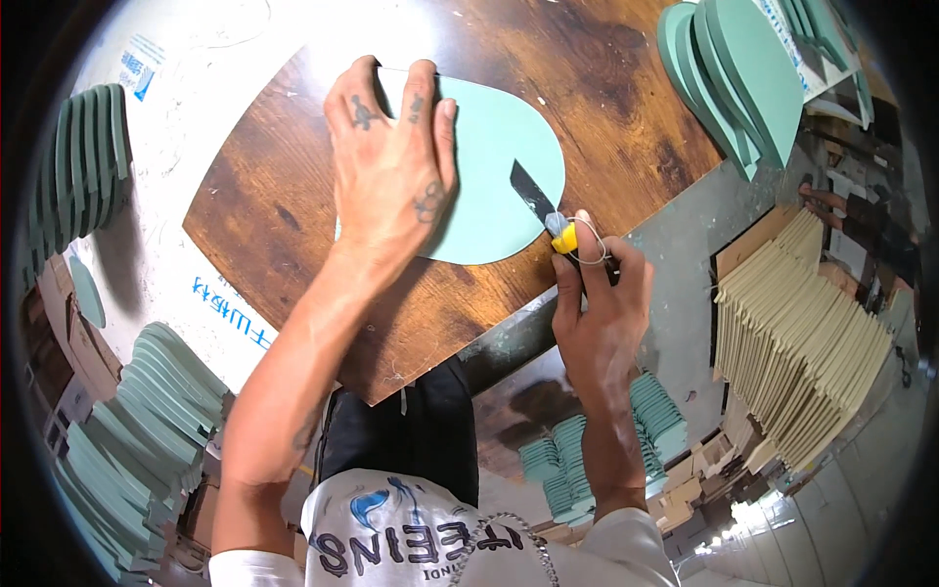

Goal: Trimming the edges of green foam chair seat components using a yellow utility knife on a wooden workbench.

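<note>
A pale green rounded foam pad [489, 215] lies flat on a brown wood-grain board [264, 186]. My left hand [391, 157] rests on the pad's left part, palm down with its fingers stretched toward the far edge. In my right hand [604, 303] is a utility knife [559, 231] with a yellow part near its blade. Its dark blade points up and left, over the right part of the pad; whether the tip touches the surface I cannot tell. My fingers hide most of the knife's handle.
Green pads stand stacked at the far right [748, 78] and the far left [83, 166]. More green pieces [147, 421] are piled at the lower left. Cream-coloured sheets [797, 342] sit in a stack on the right. The board's near edge faces my body.
</note>
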Motion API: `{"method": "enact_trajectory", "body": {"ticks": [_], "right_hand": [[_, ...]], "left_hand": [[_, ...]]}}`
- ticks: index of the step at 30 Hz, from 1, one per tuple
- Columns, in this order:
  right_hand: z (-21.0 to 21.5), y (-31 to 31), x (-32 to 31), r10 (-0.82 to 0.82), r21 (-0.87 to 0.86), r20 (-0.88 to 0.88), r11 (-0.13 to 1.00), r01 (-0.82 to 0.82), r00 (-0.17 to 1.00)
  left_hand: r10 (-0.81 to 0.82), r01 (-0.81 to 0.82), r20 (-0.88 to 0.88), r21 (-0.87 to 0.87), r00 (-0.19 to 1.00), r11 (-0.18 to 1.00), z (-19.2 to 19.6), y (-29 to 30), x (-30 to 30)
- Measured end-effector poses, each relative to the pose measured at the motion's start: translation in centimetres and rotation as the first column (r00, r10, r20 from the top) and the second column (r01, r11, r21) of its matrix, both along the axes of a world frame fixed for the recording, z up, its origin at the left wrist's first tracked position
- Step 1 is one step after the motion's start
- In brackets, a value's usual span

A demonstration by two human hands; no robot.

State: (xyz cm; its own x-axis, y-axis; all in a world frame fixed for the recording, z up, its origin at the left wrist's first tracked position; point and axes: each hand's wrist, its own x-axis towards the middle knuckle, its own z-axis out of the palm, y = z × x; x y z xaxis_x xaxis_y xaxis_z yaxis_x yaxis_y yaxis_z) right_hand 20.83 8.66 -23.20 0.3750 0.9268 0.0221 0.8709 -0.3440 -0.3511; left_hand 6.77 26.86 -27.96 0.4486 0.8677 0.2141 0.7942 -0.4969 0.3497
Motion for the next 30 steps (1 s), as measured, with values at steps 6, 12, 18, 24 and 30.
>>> {"method": "enact_trajectory", "body": {"ticks": [6,12,18,24,30], "right_hand": [[-0.4,3.5,3.2,0.052,-0.024,0.03,0.998,-0.051,0.998],[-0.1,6.6,6.6,0.224,0.003,0.022,0.975,-0.224,0.974],[0.0,-0.3,1.7,0.129,-0.04,-0.065,0.99,-0.132,0.989],[0.3,0.3,1.9,0.059,-0.033,0.0,0.998,-0.059,0.998],[-0.8,3.8,4.4,0.157,0.018,0.054,0.987,-0.159,0.986]], "left_hand": [[-0.006,0.006,-0.013,-0.006,1.0,1.0,0.6,-0.2,0.2],[-0.081,0.082,0.015,-0.028,0.997,0.996,0.3,1.3,0.0],[-0.28,0.278,0.045,0.038,0.959,0.96,-0.5,5.1,1.7],[0.021,-0.021,0.007,0.032,1.0,0.999,-0.3,1.3,1.5],[-0.058,0.056,0.035,0.045,0.998,0.997,-0.5,1.6,0.6]]}}
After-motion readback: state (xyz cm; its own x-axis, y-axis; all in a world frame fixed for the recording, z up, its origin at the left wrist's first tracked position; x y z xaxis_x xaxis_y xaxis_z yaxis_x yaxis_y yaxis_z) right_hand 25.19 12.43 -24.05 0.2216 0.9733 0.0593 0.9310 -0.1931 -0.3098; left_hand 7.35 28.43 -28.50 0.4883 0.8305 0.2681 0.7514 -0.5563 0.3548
